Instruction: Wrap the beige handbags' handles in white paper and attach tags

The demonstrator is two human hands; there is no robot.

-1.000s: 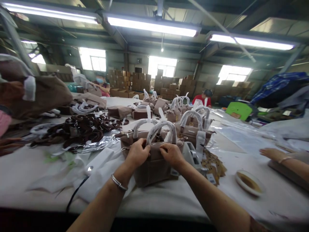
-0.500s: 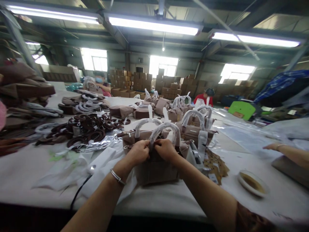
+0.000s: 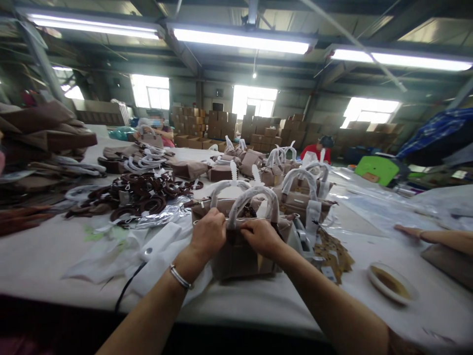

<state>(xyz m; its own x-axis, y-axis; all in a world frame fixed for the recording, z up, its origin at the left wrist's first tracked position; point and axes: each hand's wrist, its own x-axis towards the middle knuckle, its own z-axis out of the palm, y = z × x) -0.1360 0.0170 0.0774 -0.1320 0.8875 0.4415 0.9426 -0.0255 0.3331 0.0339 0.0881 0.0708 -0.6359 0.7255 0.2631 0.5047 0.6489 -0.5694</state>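
Observation:
A taupe handbag (image 3: pixel 236 264) stands upright on the table in front of me, its two arched handles (image 3: pixel 254 197) wrapped in clear plastic. My left hand (image 3: pixel 208 229), with a silver bangle on its wrist, is closed on the upper edge of the bag, left of the front handle's base. Between that handle's two ends, my right hand (image 3: pixel 261 237) pinches the top rim with thumb and forefinger. The bag's mouth is partly open, and something dark and patterned shows inside. My left fingertips are mostly hidden behind the hand.
More wrapped handbags (image 3: pixel 305 207) stand behind. Coiled brown straps (image 3: pixel 144 195) lie left, near white wrapping sheets (image 3: pixel 162 256). At right are a tape dispenser (image 3: pixel 301 236), brown tags (image 3: pixel 334 251) and a round dish (image 3: pixel 391 283). A co-worker's hand (image 3: pixel 410 231) rests farther right.
My left hand has shifted left along the bag's rim, away from the handle base. My right hand has dropped slightly at the rim. The whole view has swung a little left.

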